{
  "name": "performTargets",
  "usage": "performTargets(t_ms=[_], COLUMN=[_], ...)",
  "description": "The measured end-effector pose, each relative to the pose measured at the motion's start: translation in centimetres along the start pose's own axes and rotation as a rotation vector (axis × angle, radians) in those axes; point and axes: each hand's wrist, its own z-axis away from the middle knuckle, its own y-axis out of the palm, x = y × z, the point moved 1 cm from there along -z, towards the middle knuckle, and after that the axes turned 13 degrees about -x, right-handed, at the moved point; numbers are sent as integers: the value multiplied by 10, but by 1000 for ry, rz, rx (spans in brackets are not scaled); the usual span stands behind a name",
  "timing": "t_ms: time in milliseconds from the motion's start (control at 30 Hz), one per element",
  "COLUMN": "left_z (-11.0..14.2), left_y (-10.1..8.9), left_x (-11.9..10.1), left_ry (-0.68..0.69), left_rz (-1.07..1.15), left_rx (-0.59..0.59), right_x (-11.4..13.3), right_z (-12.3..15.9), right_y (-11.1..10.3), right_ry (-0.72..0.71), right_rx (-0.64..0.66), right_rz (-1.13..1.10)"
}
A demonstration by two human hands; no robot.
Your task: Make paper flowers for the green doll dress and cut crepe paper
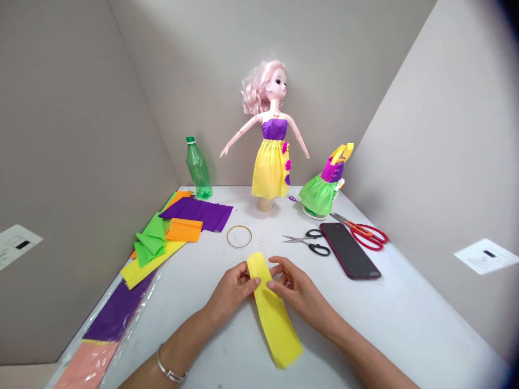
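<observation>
A yellow strip of crepe paper (275, 319) slants above the front middle of the table, its lower end toward me. My left hand (234, 289) grips its left edge near the top, thumb on the front and fingers behind. On the opposite edge is my right hand (295, 283), thumb tip against the paper, index finger raised and the other fingers curled, partly hidden. Just beyond the strip lie a thin gold bangle (228, 237) and black-handled scissors (312, 243).
At the back stands a pink-haired doll (271, 167) in a purple and yellow dress. Left are a green bottle (198, 170), coloured crepe paper pieces (203, 213) and a plastic packet (117, 313). Right are a small green dress (318, 193), a phone (351, 251) and red-handled scissors (368, 235).
</observation>
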Motion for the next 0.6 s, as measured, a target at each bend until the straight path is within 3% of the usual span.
performTargets(t_ms=[133, 433, 600], left_z=[0, 5, 0], left_y=[0, 1, 1], left_x=[1, -9, 4], left_ry=[39, -56, -31], left_rz=[1, 182, 77], left_rx=[19, 58, 73], right_x=[-4, 0, -4], right_z=[-1, -9, -9], right_y=[3, -4, 2], right_ry=[92, 195, 157], right_rx=[116, 55, 60], right_rz=[-76, -297, -282])
